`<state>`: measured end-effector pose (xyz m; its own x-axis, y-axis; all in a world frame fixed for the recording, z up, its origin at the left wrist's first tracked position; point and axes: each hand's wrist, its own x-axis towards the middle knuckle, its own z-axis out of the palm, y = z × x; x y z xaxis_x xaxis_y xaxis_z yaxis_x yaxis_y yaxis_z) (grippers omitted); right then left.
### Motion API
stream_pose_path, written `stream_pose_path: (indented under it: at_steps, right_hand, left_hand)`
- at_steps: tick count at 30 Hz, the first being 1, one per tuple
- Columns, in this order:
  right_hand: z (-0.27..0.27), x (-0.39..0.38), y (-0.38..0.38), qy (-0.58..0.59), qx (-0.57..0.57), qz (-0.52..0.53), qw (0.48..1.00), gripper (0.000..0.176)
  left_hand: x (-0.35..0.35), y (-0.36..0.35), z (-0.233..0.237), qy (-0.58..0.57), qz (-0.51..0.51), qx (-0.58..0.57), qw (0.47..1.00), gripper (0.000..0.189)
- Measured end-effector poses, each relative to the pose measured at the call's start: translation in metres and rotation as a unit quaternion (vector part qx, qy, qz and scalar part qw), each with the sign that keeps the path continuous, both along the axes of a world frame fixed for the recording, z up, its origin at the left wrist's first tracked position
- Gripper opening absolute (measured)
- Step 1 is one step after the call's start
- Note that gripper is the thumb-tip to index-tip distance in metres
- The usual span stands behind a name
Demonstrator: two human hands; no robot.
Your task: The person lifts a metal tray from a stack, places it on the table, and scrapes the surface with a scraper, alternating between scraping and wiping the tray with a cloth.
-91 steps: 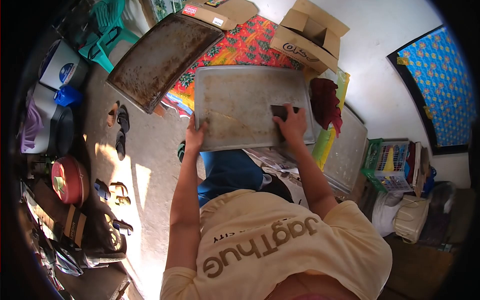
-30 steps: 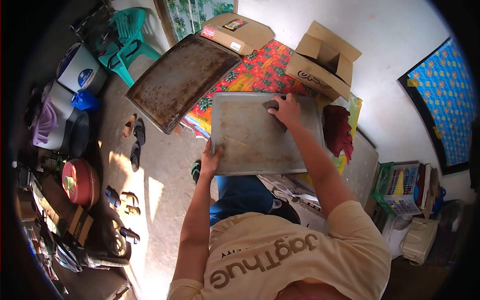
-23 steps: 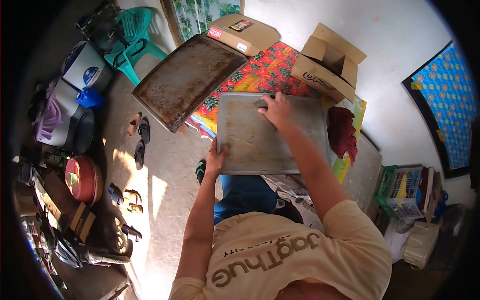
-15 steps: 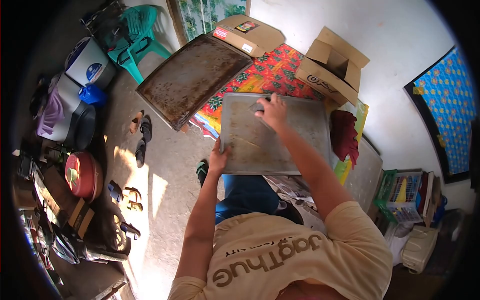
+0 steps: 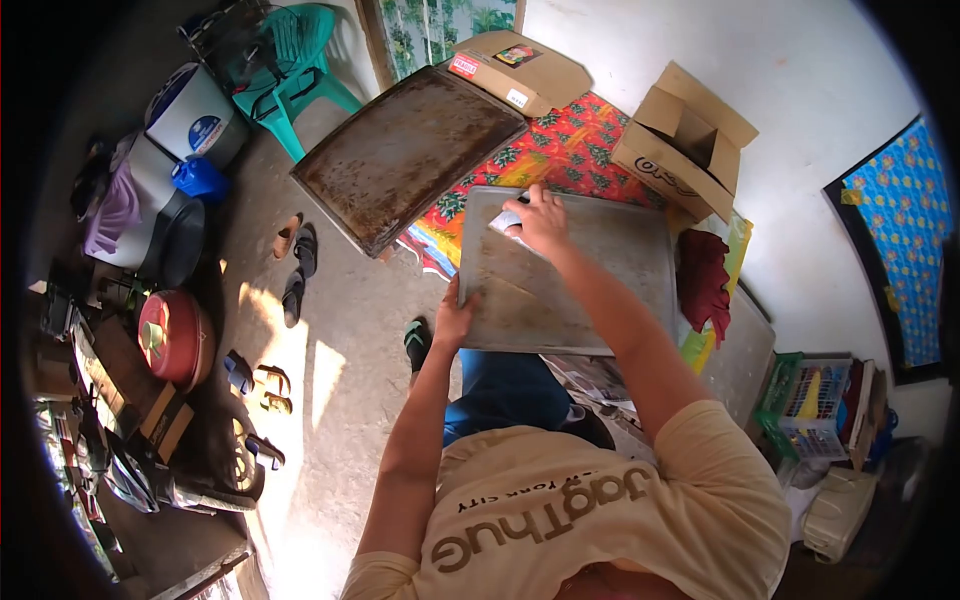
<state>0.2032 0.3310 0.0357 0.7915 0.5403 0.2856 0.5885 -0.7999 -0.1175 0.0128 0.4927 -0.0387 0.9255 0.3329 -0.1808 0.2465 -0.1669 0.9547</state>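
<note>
In front of me a grey metal baking tray (image 5: 580, 290) lies at the edge of the patterned table cover, its surface marked with brownish stains. My left hand (image 5: 455, 315) is closed round the tray's left rim, near the lower corner. Over the upper part of the tray, my right hand (image 5: 540, 222) grips a flat, shiny scraper (image 5: 506, 220) pressed against the surface; its handle is hidden in the fingers. A second, larger baking tray (image 5: 410, 155), dark and rusty brown, rests to the upper left, apart from both hands.
Two cardboard boxes, one closed (image 5: 530, 75) and one open (image 5: 685, 140), stand at the back on a red patterned cloth (image 5: 570, 150). A dark red cloth (image 5: 703, 280) lies right of the tray. Sandals (image 5: 292, 295) and a green chair (image 5: 300, 85) are on the left floor.
My right hand has shifted slightly left across the tray with the scraper, which now catches bright light. My left hand keeps its grip on the rim. The whole view has moved a little.
</note>
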Motion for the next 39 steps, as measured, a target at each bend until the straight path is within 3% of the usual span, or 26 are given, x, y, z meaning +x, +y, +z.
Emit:
stream_pose_path:
  at_steps: [4, 8, 11, 14, 19, 22, 28, 34, 39]
  right_hand:
    - [0.002, -0.009, -0.002, -0.004, -0.054, 0.104, 0.993, 0.045]
    - [0.0, -0.005, -0.003, 0.038, -0.022, 0.076, 0.996, 0.046]
    - [0.006, -0.014, 0.003, 0.039, -0.044, 0.14, 0.988, 0.046]
    - [0.007, -0.004, 0.003, 0.037, -0.027, 0.097, 0.994, 0.045]
    - [0.004, 0.036, 0.003, 0.056, -0.001, -0.133, 0.989, 0.048]
    - [0.003, 0.046, 0.012, 0.023, -0.014, -0.153, 0.988, 0.05]
    - [0.008, 0.058, 0.01, 0.073, -0.04, -0.091, 0.992, 0.053]
    - [0.002, 0.057, 0.002, 0.134, 0.002, -0.123, 0.983, 0.052]
    - [-0.007, 0.03, -0.002, 0.074, 0.045, -0.03, 0.996, 0.05]
  left_hand:
    - [0.001, 0.001, -0.006, 0.011, -0.007, -0.032, 0.999, 0.071]
    - [0.003, 0.004, -0.023, 0.006, -0.003, -0.031, 0.999, 0.072]
    - [0.002, 0.004, -0.024, 0.006, -0.011, -0.041, 0.999, 0.072]
    - [0.001, 0.003, -0.009, 0.025, -0.013, -0.025, 0.999, 0.072]
    - [0.0, 0.002, -0.005, 0.035, -0.007, -0.012, 0.999, 0.071]
    - [0.001, 0.003, -0.01, 0.013, -0.011, -0.013, 1.0, 0.07]
    - [0.0, 0.003, -0.008, 0.025, -0.016, -0.022, 0.999, 0.07]
    - [0.0, 0.004, -0.014, 0.016, -0.02, -0.017, 1.0, 0.071]
    - [0.001, 0.003, -0.006, 0.03, -0.015, 0.006, 0.999, 0.073]
